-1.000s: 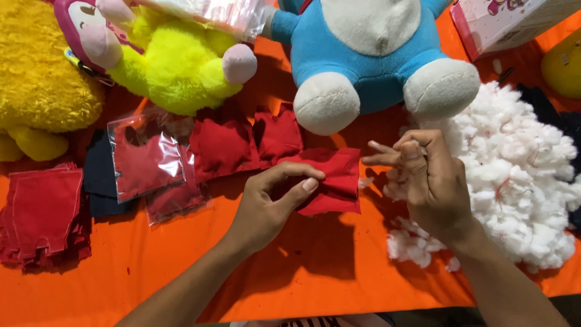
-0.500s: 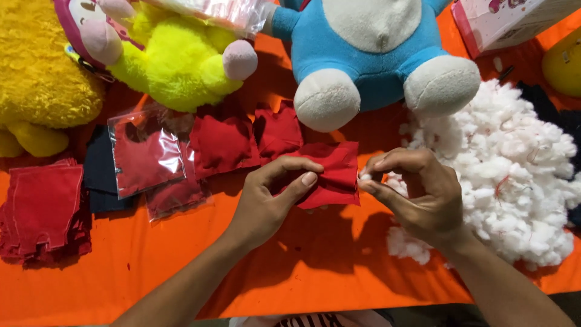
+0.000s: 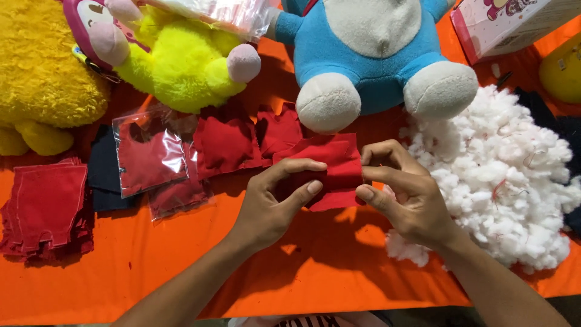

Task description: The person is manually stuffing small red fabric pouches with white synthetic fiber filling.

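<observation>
A small red fabric pouch, soft and matte, is pinched between 2 hands above the orange table: the left hand grips its left end with thumb and forefinger, and the right hand has its fingers closed on the right edge. The fingers hide the pouch's opening. White stuffing lies just right, and a blue plush toy sits behind, its foot overlapping the pouch's top.

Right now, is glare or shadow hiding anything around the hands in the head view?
Head view: sharp and evenly lit; the left hand and right hand on the red fabric piece cast soft shadows on the orange table cover; glare only on the clear plastic bag.
</observation>
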